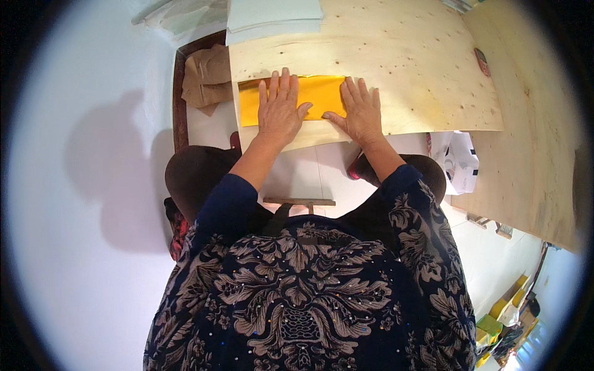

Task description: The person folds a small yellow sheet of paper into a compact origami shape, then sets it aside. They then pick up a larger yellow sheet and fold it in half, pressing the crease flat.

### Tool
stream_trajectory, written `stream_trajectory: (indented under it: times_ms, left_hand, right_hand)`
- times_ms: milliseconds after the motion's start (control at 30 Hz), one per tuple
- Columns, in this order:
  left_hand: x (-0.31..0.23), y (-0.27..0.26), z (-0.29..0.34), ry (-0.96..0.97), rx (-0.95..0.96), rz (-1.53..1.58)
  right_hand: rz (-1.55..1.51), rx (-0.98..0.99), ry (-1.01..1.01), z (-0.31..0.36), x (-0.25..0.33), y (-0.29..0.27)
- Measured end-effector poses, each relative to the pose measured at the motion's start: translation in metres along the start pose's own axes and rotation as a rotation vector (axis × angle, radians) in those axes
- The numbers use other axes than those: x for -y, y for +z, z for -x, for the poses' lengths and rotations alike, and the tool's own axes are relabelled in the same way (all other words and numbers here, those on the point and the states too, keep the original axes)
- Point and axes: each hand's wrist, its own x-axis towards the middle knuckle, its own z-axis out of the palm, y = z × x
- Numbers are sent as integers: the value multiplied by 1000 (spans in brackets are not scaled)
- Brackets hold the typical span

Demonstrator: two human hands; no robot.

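A shiny yellow-gold sheet [320, 93], long and rectangular, lies flat along the near edge of a plywood board [396, 68]. My left hand [281, 111] rests on its left half with fingers stretched forward and apart. At the sheet's right end lies my right hand [360, 110], fingers spread, its thumb and fingertips touching the sheet and the rest over the wood. Neither hand grips anything. Parts of the sheet beneath my palms are hidden.
A stack of pale sheets [273, 17] sits on the board at the far left. Brown paper [207, 77] lies left of the board. A small red object [482, 62] is toward the right. Below the board's front edge, a white bag [463, 162] stands beside my right knee.
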Motion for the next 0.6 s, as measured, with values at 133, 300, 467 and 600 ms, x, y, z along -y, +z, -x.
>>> stream_trajectory:
  times_ms: [133,300,467,600]
  left_hand:
    - [2,9,-5,-215,100,-62]
    - [8,12,0,-207,98,-19]
    - [11,8,6,-197,101,-43]
    - [11,6,5,-188,92,-58]
  right_hand:
    - [-11,-22,-7,-1,-3,2]
    - [-40,-63,-21,1,-3,6]
    - [-67,-75,-21,3,-2,3]
    - [-157,-269,30,-9,25,-18]
